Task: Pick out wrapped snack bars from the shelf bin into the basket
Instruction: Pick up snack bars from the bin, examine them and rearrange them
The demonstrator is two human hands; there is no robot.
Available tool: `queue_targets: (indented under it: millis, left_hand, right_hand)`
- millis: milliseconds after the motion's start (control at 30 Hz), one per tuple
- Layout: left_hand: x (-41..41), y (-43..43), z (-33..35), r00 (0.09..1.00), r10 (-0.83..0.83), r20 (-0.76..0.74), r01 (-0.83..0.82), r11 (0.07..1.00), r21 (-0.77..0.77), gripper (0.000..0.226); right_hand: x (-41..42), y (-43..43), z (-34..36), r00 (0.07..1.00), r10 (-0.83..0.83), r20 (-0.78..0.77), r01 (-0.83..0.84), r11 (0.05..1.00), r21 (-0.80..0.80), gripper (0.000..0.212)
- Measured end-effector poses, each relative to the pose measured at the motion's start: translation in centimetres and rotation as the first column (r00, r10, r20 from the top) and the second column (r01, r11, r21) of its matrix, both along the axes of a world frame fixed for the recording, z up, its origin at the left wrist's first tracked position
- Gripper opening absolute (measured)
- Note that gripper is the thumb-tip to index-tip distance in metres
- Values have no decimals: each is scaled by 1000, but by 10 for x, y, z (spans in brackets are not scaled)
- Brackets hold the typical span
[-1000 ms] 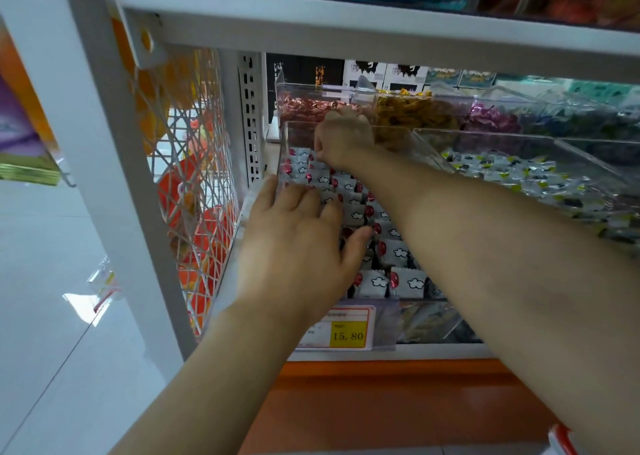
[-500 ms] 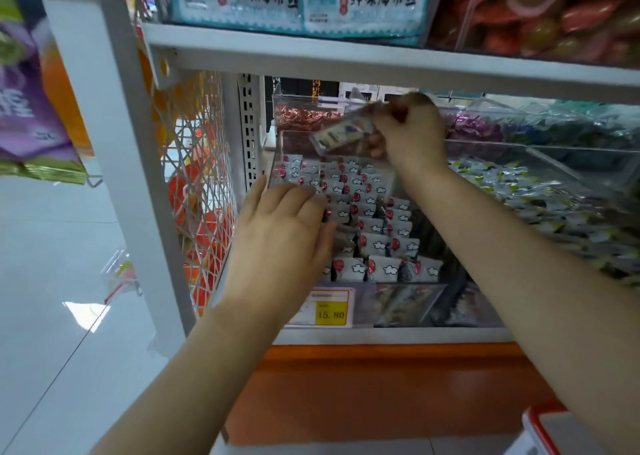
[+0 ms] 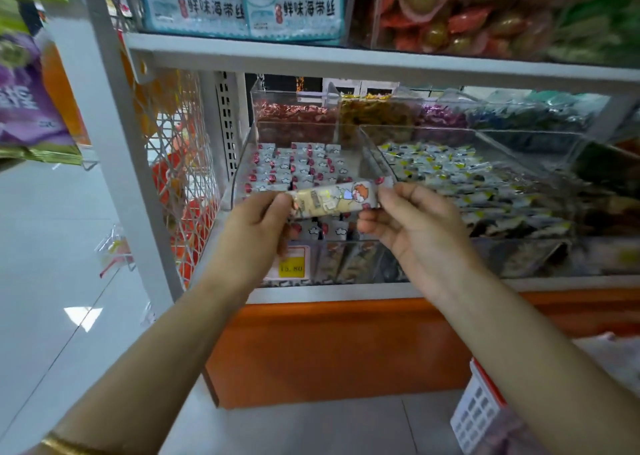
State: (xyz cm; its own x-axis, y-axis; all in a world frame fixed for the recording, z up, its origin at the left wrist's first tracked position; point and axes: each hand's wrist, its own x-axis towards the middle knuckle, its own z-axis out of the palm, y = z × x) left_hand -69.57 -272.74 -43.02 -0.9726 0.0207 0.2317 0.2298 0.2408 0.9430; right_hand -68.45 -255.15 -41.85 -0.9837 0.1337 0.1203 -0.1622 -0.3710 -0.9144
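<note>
Now both hands hold the snack bar, lowered.

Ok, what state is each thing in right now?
snack bar, out of the bin, level, held at both ends.
left hand, pinches the bar's left end.
right hand, pinches the bar's right end.
shelf bin, open-topped, many bars inside.
basket, low right, contents not visible.

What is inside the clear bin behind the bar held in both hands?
The clear bin holds rows of small wrapped bars. The held bar, left hand and right hand cover some front rows.
</note>
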Motion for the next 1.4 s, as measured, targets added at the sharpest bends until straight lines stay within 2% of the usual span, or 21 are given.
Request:
queue_targets:
  millis: [200,467,633,767,833,933,1100,1167,1267,1400]
  left_hand:
    - [-1,-3,3,978,-131,163,74,946,317,28]
    - [-5,-7,4,956,-244,161,145,875,462,33]
    - [-6,-4,4,924,-351,155,239,842,483,11]
    - [-6,-5,5,897,-418,146,289,802,522,25]
    - [-7,-6,5,888,-434,151,295,790,537,24]
    - [-9,-8,4,888,-430,159,291,797,529,16]
    - [-10,-9,4,903,-385,191,244,825,509,32]
    - [-9,-9,3,928,-323,184,207,860,466,35]
    - [-9,-9,0,961,-238,143,171,913,370,32]
    - [-7,-10,1,979,-189,73,168,959,228,32]
  right_hand:
    - [5,5,-4,993,114,7,-113,989,-93,17]
    - [-3,6,-5,993,108,53,-97,981,-170,19]
    - [-8,9,-4,994,61,88,-40,972,-230,16]
    - [-10,11,-4,994,53,94,-28,967,-253,16]
    - [-10,12,-5,994,49,95,-24,970,-242,16]
    - [-10,12,-5,995,36,93,-15,976,-216,19]
    - [-8,11,-5,997,20,72,-10,991,-135,27]
    - [-7,10,-5,997,13,70,-5,993,-116,25]
    - [-6,8,-4,997,42,71,-37,996,-79,11]
    - [-8,8,-8,997,-24,73,14,992,126,20]
